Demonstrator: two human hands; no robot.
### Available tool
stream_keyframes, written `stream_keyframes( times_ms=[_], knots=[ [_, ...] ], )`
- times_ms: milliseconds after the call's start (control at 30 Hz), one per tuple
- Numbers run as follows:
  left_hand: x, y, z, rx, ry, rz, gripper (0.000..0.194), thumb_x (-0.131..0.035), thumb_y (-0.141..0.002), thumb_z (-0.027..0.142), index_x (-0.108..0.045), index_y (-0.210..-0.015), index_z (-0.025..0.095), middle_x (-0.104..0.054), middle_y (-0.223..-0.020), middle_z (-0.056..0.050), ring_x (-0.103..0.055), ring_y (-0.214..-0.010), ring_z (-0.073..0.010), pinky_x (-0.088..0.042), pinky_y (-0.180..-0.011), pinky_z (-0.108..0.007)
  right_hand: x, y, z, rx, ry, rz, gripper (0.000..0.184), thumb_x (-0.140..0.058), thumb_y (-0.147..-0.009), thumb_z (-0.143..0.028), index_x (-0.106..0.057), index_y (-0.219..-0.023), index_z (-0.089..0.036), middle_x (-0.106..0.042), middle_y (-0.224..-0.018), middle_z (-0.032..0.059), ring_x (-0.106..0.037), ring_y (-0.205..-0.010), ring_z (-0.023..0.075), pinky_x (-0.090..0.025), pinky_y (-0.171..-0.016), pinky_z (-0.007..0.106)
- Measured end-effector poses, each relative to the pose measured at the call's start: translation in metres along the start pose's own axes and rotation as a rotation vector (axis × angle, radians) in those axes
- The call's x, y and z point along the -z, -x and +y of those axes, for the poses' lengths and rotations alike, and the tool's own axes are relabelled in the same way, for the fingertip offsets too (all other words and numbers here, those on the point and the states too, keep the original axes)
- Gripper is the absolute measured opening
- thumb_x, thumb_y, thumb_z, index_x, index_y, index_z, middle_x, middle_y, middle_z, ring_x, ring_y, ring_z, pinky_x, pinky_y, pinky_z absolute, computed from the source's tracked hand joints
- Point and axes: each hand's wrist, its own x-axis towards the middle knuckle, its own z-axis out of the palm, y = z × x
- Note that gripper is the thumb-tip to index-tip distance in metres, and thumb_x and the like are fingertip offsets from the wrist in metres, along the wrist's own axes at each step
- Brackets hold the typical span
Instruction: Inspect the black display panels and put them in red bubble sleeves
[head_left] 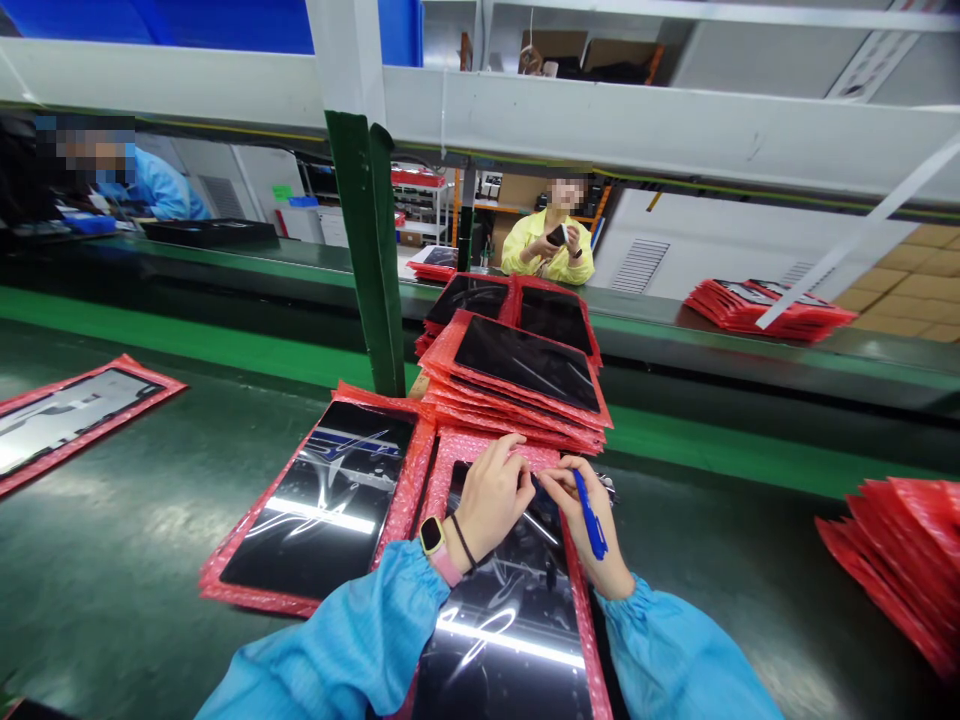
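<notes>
A glossy black panel in a red bubble-wrap bag (517, 620) lies on the green belt directly under my arms. My left hand (491, 495) rests on the bag's far end with its fingers curled, pinching at the bag's edge. My right hand (585, 520) holds a blue pen (591, 515) and its fingertips meet the left hand's at the same spot. Both arms wear blue sleeves; a watch sits on my left wrist. A second bagged panel (330, 500) lies just left of it.
A stack of bagged panels (525, 375) stands behind my hands beside a green post (367, 250). More red bags lie at the far right (900, 560), far left (67, 415) and on the back ledge (765, 310). A person in yellow sits opposite; another in blue at the back left.
</notes>
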Motion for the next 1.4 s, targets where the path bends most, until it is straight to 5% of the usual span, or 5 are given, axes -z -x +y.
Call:
stream_keyframes(
  times_ms=[800, 1400],
  knots=[
    [0.000, -0.001, 0.000, -0.097, -0.012, -0.075, 0.015, -0.056, -0.085, 0.008, -0.067, -0.084, 0.017, -0.067, -0.108, -0.010, -0.063, -0.100, -0.0239, -0.055, -0.087, -0.040, 0.002, -0.001, 0.013, -0.024, -0.023, -0.031, 0.035, -0.077, -0.072, -0.045, -0.054, -0.089, -0.025, -0.073, -0.075, -0.0014, -0.068, -0.073, 0.0219, -0.049, -0.074, 0.034],
    [-0.007, -0.005, -0.008, 0.007, -0.011, -0.052, 0.014, -0.054, -0.082, 0.005, -0.059, -0.080, 0.017, -0.063, -0.114, -0.012, -0.062, -0.106, -0.0248, -0.055, -0.087, -0.042, 0.002, -0.005, 0.017, 0.053, 0.050, 0.011, 0.037, -0.077, -0.071, -0.047, -0.053, -0.087, -0.024, -0.071, -0.074, -0.0001, -0.068, -0.071, 0.0213, -0.051, -0.073, 0.035]
  ],
)
